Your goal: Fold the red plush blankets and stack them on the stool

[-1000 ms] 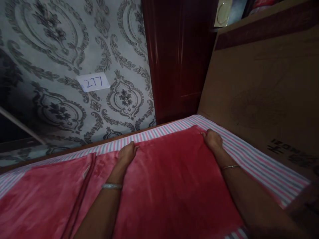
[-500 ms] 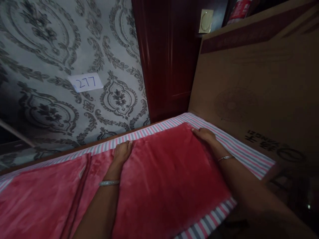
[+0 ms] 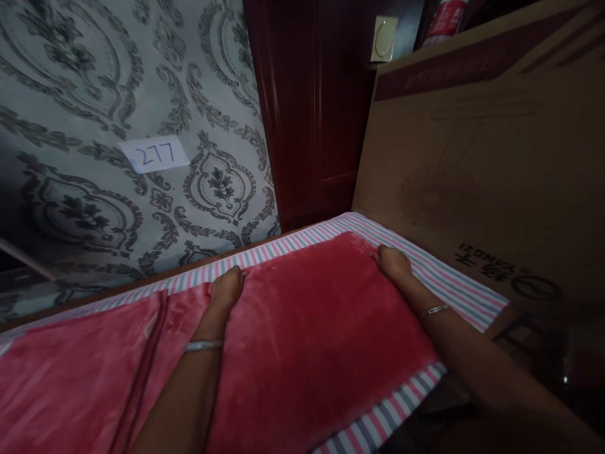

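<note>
A plush red blanket (image 3: 321, 315), partly folded, lies over a striped sheet (image 3: 454, 280) in pink, grey and white. My left hand (image 3: 228, 287) is closed on the blanket's far edge, near its middle, with a bangle on the wrist. At the far right corner, my right hand (image 3: 393, 261) has its fingers curled round the blanket's edge. Both fingertips are partly hidden by the hands themselves. To the left, a folded layer of the blanket ends in a dark doubled edge, with a small pale tag near its far end.
Behind the bed stands a patterned wall (image 3: 161, 57) bearing a paper marked 277 (image 3: 155, 154). A dark red wooden panel (image 3: 307, 120) adjoins it. On the right a large cardboard box (image 3: 510, 164) leans close to the sheet. A red-labelled container (image 3: 447, 20) sits behind the box.
My right hand has shifted slightly right along the blanket's corner. My left hand's fingers have curled in more at the far edge. The view has turned a little.
</note>
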### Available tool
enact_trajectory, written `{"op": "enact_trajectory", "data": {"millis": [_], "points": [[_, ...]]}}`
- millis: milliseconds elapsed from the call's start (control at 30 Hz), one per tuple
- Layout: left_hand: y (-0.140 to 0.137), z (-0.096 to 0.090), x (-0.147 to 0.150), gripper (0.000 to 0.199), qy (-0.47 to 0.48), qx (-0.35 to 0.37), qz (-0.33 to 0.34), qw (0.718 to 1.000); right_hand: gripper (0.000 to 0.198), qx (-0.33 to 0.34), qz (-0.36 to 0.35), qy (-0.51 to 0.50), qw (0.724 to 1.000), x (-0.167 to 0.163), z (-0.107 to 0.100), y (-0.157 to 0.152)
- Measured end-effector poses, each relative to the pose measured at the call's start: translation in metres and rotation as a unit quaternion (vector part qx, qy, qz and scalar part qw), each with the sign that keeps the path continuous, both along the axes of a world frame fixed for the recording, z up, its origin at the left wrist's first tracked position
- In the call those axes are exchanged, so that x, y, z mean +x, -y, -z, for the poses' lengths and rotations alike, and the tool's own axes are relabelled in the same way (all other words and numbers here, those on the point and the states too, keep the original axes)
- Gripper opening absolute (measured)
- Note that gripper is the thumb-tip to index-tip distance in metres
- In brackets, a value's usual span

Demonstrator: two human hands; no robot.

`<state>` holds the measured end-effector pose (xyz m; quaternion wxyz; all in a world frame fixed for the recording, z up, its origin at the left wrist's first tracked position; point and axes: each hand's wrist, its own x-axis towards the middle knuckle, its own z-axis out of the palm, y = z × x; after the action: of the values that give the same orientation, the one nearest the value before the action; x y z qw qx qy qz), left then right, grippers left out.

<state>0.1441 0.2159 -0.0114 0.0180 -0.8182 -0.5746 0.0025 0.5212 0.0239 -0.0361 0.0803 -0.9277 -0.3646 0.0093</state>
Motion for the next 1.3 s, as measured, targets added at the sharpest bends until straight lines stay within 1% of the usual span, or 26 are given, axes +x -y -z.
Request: {"op": "enact_trajectory", "data": {"millis": [133,233,333,400,467,567,667,733,800,967,1067,1100,1167,1233,1300], "points": [[0.003,0.0,0.0,0.041,0.003,0.011,0.022,1.0,0.048,0.0,0.014,-0.057,0.998,0.005,-0.007,0.005],[0.006,-0.001,0.0,0.042,0.009,0.025,0.035,0.999,0.055,0.002,0.002,-0.098,0.995,0.009,-0.008,0.022],[0.006,-0.002,0.001,0.041,0.014,0.032,0.044,0.998,0.046,0.007,-0.014,-0.101,0.995,0.008,-0.001,0.046],[0.005,-0.001,0.001,0.041,0.016,0.033,0.045,0.998,0.037,0.009,-0.015,-0.081,0.997,0.004,0.005,0.061],[0.004,0.001,0.001,0.04,0.018,0.036,0.044,0.998,0.032,0.008,-0.012,-0.056,0.998,0.0,0.01,0.071],[0.004,0.002,-0.001,0.039,0.021,0.045,0.049,0.998,0.033,-0.001,0.008,-0.035,0.999,-0.003,0.011,0.077],[0.006,0.002,-0.003,0.037,0.023,0.053,0.056,0.997,0.035,-0.007,0.018,-0.051,0.998,-0.004,0.007,0.079],[0.007,0.002,-0.003,0.037,0.024,0.058,0.058,0.996,0.036,0.01,0.007,-0.081,0.997,-0.003,0.003,0.084],[0.009,0.001,-0.003,0.037,0.025,0.064,0.059,0.996,0.037,0.046,-0.003,-0.118,0.992,-0.003,0.0,0.095],[0.015,-0.006,0.001,0.037,0.031,0.079,0.077,0.993,0.034,0.126,-0.015,-0.218,0.968,-0.005,-0.001,0.133],[0.029,-0.012,0.005,0.045,0.038,0.094,0.098,0.99,0.032,0.161,0.007,-0.2,0.966,-0.009,-0.001,0.144],[0.037,-0.013,0.006,0.048,0.043,0.102,0.117,0.987,0.032,0.164,0.014,-0.19,0.968,-0.011,0.0,0.145],[0.057,-0.011,0.01,0.054,0.051,0.098,0.18,0.978,0.031,0.149,0.012,-0.185,0.971,-0.013,0.001,0.147],[0.08,-0.004,0.012,0.059,0.05,0.062,0.242,0.967,0.031,0.121,-0.003,-0.199,0.972,-0.014,0.003,0.15],[0.101,0.006,0.012,0.064,0.039,0.016,0.261,0.964,0.029,0.101,-0.004,-0.187,0.977,-0.013,0.005,0.153]]}}
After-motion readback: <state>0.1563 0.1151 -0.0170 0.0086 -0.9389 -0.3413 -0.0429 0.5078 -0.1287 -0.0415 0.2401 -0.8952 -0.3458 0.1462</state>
